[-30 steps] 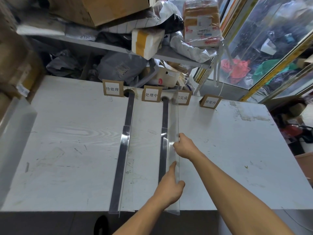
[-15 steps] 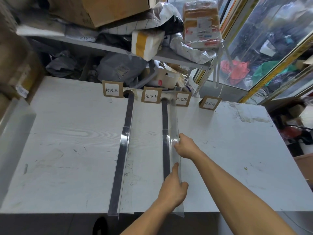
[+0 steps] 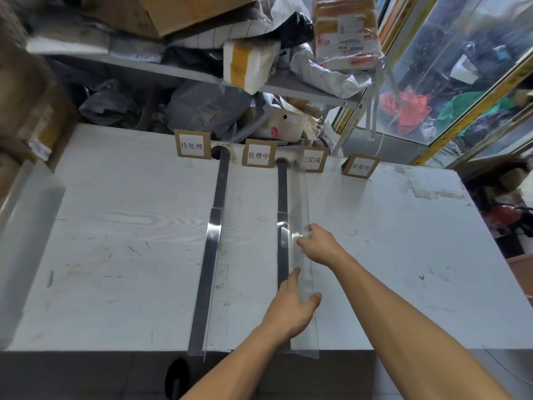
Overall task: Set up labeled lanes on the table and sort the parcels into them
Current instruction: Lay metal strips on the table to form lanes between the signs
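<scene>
A white table (image 3: 115, 255) carries several cardboard label cards along its far edge: one (image 3: 191, 144), a second (image 3: 258, 154), a third (image 3: 313, 159) and a fourth (image 3: 360, 166). A clear plastic divider strip (image 3: 212, 249) stands between the first two cards. A second clear divider (image 3: 298, 203) runs from the third card to the near edge. My right hand (image 3: 317, 243) grips its middle. My left hand (image 3: 291, 310) holds its near part between thumb and fingers.
Behind the table a metal shelf (image 3: 302, 90) is piled with parcels, grey bags (image 3: 207, 108) and cardboard boxes (image 3: 184, 13). Brown boxes (image 3: 26, 111) stand at the far left. A glass wall (image 3: 461, 67) is at the right.
Both hands shifted the second divider slightly right and toward me; its near end now overhangs the table edge a little more. My left hand slid closer along it.
</scene>
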Available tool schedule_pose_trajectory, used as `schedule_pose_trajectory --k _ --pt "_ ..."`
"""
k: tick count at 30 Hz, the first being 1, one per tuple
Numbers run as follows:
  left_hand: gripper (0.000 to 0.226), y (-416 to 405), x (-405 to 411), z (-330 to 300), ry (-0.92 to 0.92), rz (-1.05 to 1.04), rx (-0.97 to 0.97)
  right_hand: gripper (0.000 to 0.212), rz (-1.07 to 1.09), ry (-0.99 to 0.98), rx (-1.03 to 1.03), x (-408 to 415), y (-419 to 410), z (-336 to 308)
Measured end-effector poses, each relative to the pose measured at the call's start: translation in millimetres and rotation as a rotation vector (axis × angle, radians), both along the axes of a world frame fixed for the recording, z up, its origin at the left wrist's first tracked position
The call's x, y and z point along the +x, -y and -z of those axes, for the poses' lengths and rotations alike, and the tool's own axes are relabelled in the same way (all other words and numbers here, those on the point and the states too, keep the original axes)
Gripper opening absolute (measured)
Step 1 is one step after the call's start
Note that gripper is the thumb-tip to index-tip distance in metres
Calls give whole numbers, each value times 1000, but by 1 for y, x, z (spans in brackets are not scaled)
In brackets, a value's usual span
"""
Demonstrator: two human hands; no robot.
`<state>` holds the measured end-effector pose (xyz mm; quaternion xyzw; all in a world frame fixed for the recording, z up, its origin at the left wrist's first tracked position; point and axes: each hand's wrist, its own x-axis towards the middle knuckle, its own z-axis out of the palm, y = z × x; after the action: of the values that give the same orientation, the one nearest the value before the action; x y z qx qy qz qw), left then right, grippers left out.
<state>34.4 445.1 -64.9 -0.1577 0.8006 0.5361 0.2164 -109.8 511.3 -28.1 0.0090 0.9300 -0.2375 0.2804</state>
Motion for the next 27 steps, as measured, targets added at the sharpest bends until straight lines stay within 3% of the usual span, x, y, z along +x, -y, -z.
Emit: schedule_pose_trajectory --k 5,10,14,18,27 --pt "72 9 -11 -3 -47 -46 3 62 36 -56 11 2 0 -8" --pt "60 39 -29 -27 -180 -176 26 58 13 -456 -43 9 26 -38" --pt "56 86 -42 -55 -274 -283 19 52 -109 -589 -170 14 77 -60" --pt "52 143 -38 -73 -321 -373 -11 47 -97 -613 -242 18 116 -70" --pt "47 199 -22 -71 -330 -418 -5 46 -39 -510 -166 23 128 -65"
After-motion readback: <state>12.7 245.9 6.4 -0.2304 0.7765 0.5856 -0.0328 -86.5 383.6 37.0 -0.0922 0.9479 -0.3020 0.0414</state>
